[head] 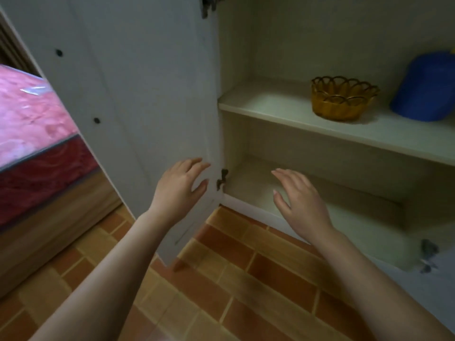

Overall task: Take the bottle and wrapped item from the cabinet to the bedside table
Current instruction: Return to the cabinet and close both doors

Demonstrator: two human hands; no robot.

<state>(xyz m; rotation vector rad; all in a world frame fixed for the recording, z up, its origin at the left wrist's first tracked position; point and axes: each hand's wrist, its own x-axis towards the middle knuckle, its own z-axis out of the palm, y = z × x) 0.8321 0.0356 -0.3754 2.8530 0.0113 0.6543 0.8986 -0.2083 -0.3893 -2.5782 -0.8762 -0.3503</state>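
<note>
The floor (246,279) is laid in brown and tan brick-pattern tile, running up to a white cabinet whose left door (138,99) stands swung open.

Nearest the camera, both bare forearms extend forward. The left hand (178,187) sits at the lower edge of the open door, fingers loosely spread and holding nothing; whether the fingertips touch the door cannot be determined. The right hand (301,200) hovers in front of the bottom compartment (320,193), fingers likewise spread, palm down, holding nothing.

Beyond the hands, the visible part of the bottom compartment shows no contents. On the shelf above (283,104) stand an amber glass bowl (342,98) with a scalloped rim and, just to its right, a blue cap (426,87). A bed with a pink cover (32,114) lies at far left, well apart from the cabinet.

The bottle and the wrapped item are not in view; neither is the bedside table. They may lie in a part of the cabinet outside the frame.

Handling guidance, by judgement only: a bottle is likely rigid and possibly smooth, so encircle the body at mid-height rather than the cap. A wrapped item is likely light and crushable; support it from beneath with a broad, gentle hold.
</note>
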